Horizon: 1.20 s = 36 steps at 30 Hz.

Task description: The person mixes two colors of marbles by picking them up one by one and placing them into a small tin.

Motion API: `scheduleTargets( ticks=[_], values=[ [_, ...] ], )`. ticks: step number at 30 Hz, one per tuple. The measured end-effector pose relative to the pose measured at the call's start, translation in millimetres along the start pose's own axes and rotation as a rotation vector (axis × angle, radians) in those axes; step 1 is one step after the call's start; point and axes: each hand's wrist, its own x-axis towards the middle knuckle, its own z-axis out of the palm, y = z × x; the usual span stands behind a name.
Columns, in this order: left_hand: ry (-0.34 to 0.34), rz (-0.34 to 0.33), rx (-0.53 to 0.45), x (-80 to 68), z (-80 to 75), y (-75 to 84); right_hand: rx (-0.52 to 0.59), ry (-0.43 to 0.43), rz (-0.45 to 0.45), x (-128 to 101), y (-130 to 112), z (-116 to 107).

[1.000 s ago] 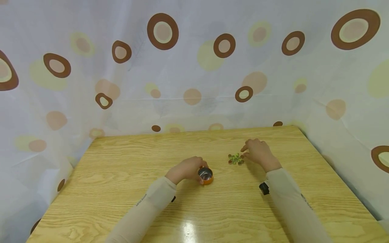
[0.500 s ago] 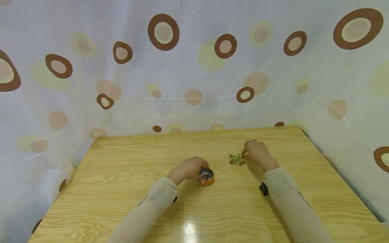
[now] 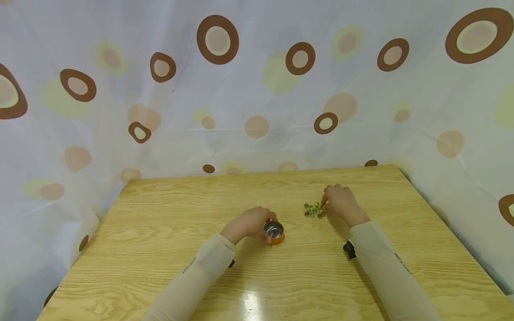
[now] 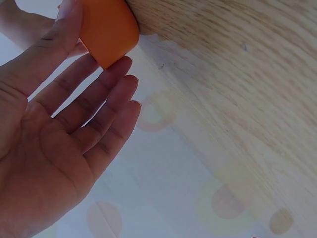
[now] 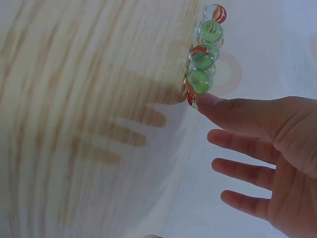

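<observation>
My left hand [image 3: 251, 223] holds a small orange cup [image 3: 277, 240] with a shiny metal inside, thumb and fingers at its sides. The cup stands upright on the table; in the left wrist view its orange wall [image 4: 110, 29] lies between thumb and fingers. A cluster of glass marbles [image 3: 312, 210], clear with green and red swirls, lies to the right of the cup. At the cluster's right edge my right hand [image 3: 340, 203] pinches a marble. In the right wrist view the thumb [image 5: 223, 111] is against the nearest marble [image 5: 192, 99]; the index finger is mostly hidden.
The wooden table [image 3: 180, 200] reaches back to a white curtain [image 3: 241, 89] with brown, peach and yellow circles. The curtain also hangs along both sides. A black strap piece [image 3: 349, 249] shows under the right sleeve.
My right hand has lowered slightly to the marbles, and its thumb and fingers have drawn together at the cluster's right edge. The left hand stays on the cup.
</observation>
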Motion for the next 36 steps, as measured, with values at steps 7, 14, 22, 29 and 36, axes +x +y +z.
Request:
scheduleTargets(
  ticks=[7,14,22,29,36],
  values=[
    [0.01,0.022,-0.054,-1.1,1.0,-0.9,-0.001,0.003,0.006,0.0,1.7,1.9],
    [0.01,0.04,-0.126,-3.7,1.3,-0.6,0.018,0.01,0.01,-1.0,1.1,2.5],
    [0.013,0.053,-0.201,-6.1,5.7,-4.4,0.024,0.023,-0.001,-1.9,2.8,5.6],
    [0.03,0.077,-0.199,-7.2,7.6,-6.7,0.013,0.071,-0.007,-4.7,7.3,8.7],
    [0.038,0.08,-0.202,-6.8,9.2,-8.6,0.045,0.108,-0.003,-7.7,4.2,7.0]
  ],
)
